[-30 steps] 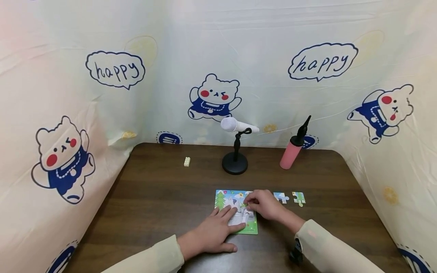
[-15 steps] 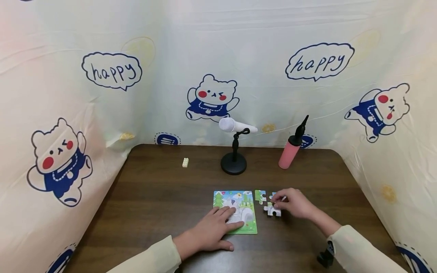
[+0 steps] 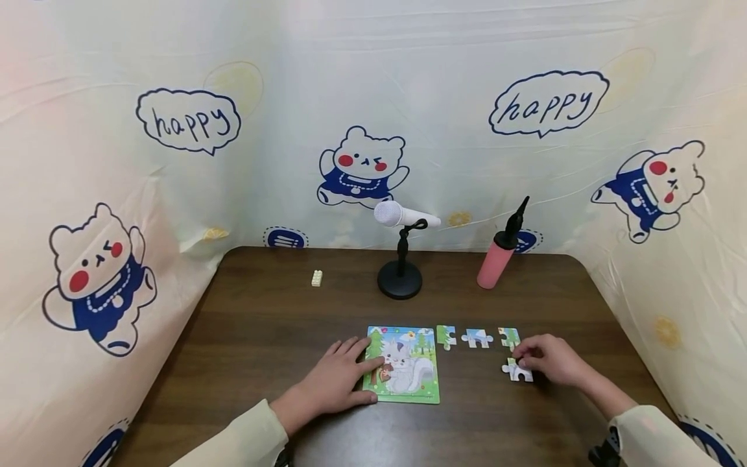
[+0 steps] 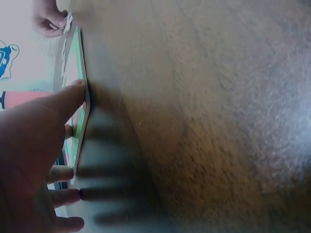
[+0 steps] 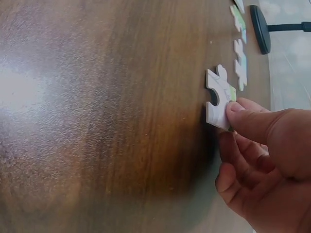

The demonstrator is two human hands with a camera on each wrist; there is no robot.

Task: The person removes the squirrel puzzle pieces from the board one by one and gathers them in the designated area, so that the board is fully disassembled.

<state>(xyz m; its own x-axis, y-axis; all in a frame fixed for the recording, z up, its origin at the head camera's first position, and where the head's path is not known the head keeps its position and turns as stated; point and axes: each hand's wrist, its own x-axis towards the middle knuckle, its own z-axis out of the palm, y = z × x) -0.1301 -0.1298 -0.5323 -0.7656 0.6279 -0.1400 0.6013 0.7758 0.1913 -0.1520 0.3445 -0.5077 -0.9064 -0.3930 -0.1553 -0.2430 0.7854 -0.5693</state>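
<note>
A square jigsaw board point(image 3: 417, 376) with a white squirrel-like animal on a green and blue scene lies on the table in the head view. Along its left edge rests my left hand point(image 3: 332, 379), fingers straight and spread, with the thumb and fingertips at the board's edge in the left wrist view. My right hand point(image 3: 554, 360) pinches a white and green puzzle piece point(image 5: 219, 99) by its edge, thumb on top, close over the table. Three puzzle pieces lie in a row right of the board: a green one point(image 3: 445, 337), a blue one point(image 3: 477, 338) and another green one point(image 3: 508, 336).
A white microphone point(image 3: 408, 215) on a black stand point(image 3: 399, 280) stands behind the board. Right of it is a pink hand pump point(image 3: 496, 263) with a black nozzle. A cream toy brick point(image 3: 317, 278) lies at the back left. Printed curtains point(image 3: 280, 155) surround the table point(image 3: 262, 311).
My right hand has moved from the board to the right, with a puzzle piece in its fingers. A green piece now lies beside the board. The left hand has slid left to the board's edge.
</note>
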